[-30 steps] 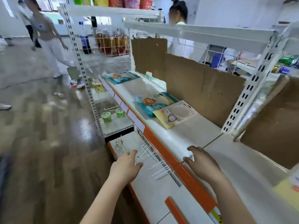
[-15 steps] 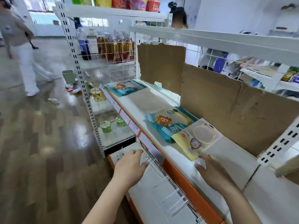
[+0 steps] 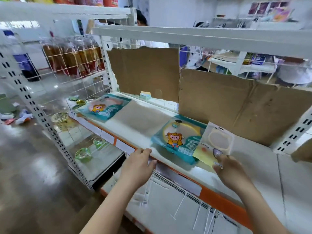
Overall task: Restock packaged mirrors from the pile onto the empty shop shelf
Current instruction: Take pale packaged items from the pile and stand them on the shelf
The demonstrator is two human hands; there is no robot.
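So our right hand [image 3: 231, 171] is at the near corner of the yellow pack [image 3: 213, 147], the mirror one with the round window, and its fingers [image 3: 219, 163] are on that edge. It's too blurry to say whether they pinch it or just rest there, so we honestly can't tell. The pack lies flat on the shelf [image 3: 140, 119], lapped over the right edge of the teal pack [image 3: 177, 141]. We guess that's the pile, and going for the loose corner nearest us makes sense for peeling the top one off. Our left hand [image 3: 137, 166] holds nothing. Its fingers lie loosely on the shelf's front lip, probably to steady us as we lean in.

Around it: a far pack [image 3: 103, 107] of the same teal kind lies flat at the left end, with a bare stretch between the two. Cardboard [image 3: 236, 102] stands along the back, and a small box [image 3: 145, 95] sits against it. Below the orange strip [image 3: 219, 201], wire hooks [image 3: 182, 205] poke out under our arms, so a wrist could snag there. The upper shelf [image 3: 202, 38] hangs low overhead, so we'd lift packs flat.
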